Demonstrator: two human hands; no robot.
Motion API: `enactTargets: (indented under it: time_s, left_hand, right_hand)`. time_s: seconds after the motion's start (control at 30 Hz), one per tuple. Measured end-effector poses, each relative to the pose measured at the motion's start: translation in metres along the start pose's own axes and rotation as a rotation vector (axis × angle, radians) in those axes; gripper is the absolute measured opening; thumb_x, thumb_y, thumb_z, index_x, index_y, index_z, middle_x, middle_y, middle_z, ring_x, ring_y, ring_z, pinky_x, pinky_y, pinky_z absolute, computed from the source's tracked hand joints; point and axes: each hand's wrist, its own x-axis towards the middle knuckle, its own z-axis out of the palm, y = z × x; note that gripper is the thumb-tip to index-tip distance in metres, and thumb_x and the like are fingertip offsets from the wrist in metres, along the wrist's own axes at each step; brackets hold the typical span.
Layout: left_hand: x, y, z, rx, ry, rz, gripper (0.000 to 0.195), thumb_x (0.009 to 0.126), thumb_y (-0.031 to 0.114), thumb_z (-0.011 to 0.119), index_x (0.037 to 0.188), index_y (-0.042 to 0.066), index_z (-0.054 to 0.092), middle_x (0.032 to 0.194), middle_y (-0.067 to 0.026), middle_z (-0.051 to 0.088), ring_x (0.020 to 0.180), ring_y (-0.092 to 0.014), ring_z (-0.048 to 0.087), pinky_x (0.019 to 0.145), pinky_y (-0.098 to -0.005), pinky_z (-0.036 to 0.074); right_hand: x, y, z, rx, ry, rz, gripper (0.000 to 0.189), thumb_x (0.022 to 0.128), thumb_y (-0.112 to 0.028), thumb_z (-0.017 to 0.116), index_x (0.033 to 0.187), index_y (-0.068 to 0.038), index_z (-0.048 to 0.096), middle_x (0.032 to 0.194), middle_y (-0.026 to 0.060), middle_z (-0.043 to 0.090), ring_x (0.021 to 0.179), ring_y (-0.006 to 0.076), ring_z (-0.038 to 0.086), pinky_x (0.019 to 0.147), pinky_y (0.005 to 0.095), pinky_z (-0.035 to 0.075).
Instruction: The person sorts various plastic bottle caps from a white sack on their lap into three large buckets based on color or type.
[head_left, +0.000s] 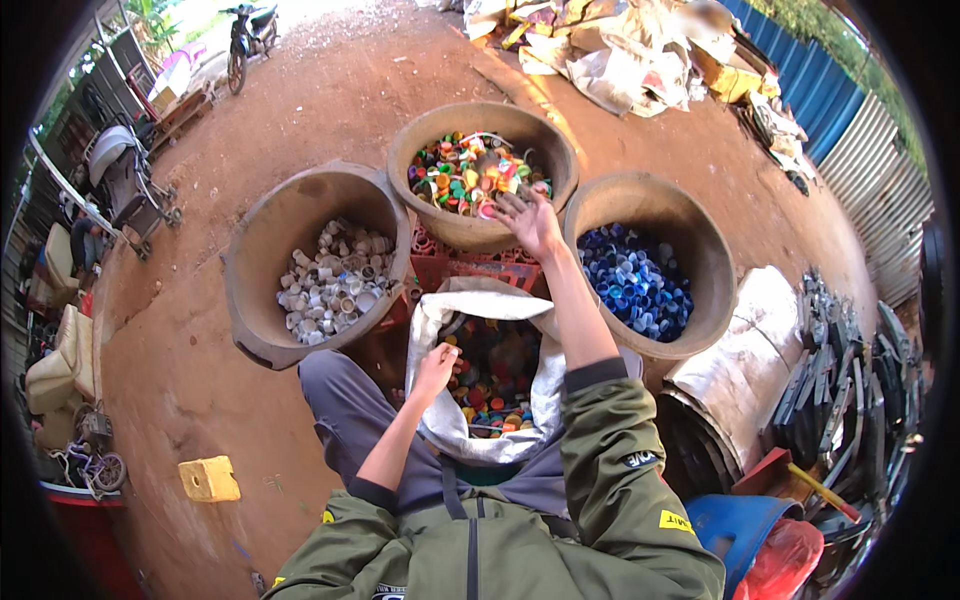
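Note:
A white woven sack (480, 304) with a rolled rim stands between my knees, holding mixed coloured plastic bottle caps (495, 397). My left hand (440, 367) is over the sack's left rim, fingers curled; whether a cap is in them is unclear. My right hand (531, 225) reaches over the near rim of the middle tub (480, 229), fingers spread and holding nothing. That tub contains multicoloured caps (465, 176). To the left, a tub (255, 262) contains white and clear caps (337, 300). The right tub (705, 277) contains blue caps (637, 292).
A red plastic crate (472, 271) is beneath the middle tub. A yellow block (209, 478) lies on the dirt ground at left. At right are a rolled whitish sheet (742, 367), stacked dark parts (840, 397) and a blue container (735, 525). A stroller (127, 180) stands farther left.

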Motion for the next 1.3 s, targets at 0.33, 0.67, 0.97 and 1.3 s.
enactTargets:
  time_s: [0.33,0.67,0.97,1.3]
  left_hand:
    - [0.048,-0.077,0.043,0.487,-0.088,-0.257,0.039,0.089,0.022,0.044,0.108,-0.005,0.065,0.109,-0.0287,0.065,0.105,-0.041,0.063,0.089,-0.0460,0.049]
    - [0.062,-0.107,0.059,0.162,-0.088,-0.562,0.072,0.094,0.042,0.042,0.150,0.003,0.022,0.151,-0.0215,0.034,0.139,-0.033,0.034,0.109,-0.0431,0.033]
    - [0.053,-0.113,0.109,0.045,0.235,-0.560,0.068,0.101,0.044,0.039,0.143,-0.008,0.027,0.130,-0.0249,0.053,0.113,-0.029,0.058,0.091,-0.0397,0.049]
    - [0.041,-0.110,0.076,-0.348,0.311,-0.560,0.044,0.095,0.033,0.054,0.107,-0.009,0.062,0.103,-0.0204,0.066,0.088,-0.029,0.068,0.072,-0.0414,0.052]
  right_hand:
    - [-0.141,0.148,-0.192,-1.669,-0.159,0.848,0.040,0.082,-0.023,0.056,0.109,0.004,0.067,0.116,0.0217,0.065,0.099,0.0328,0.067,0.084,0.0413,0.055]
    - [-0.172,0.216,-0.159,-1.715,0.248,0.762,0.051,0.089,-0.028,0.041,0.123,0.004,0.060,0.130,0.0265,0.055,0.126,0.0371,0.052,0.107,0.0419,0.040]
    - [-0.201,0.252,-0.162,-1.385,0.634,0.611,0.077,0.090,-0.042,0.051,0.148,-0.002,0.022,0.146,0.0364,0.029,0.130,0.0498,0.041,0.107,0.0481,0.037]
    - [-0.193,0.202,-0.149,-1.083,0.309,0.461,0.043,0.092,-0.029,0.057,0.130,-0.010,0.052,0.125,0.0208,0.056,0.112,0.0324,0.058,0.090,0.0436,0.053]
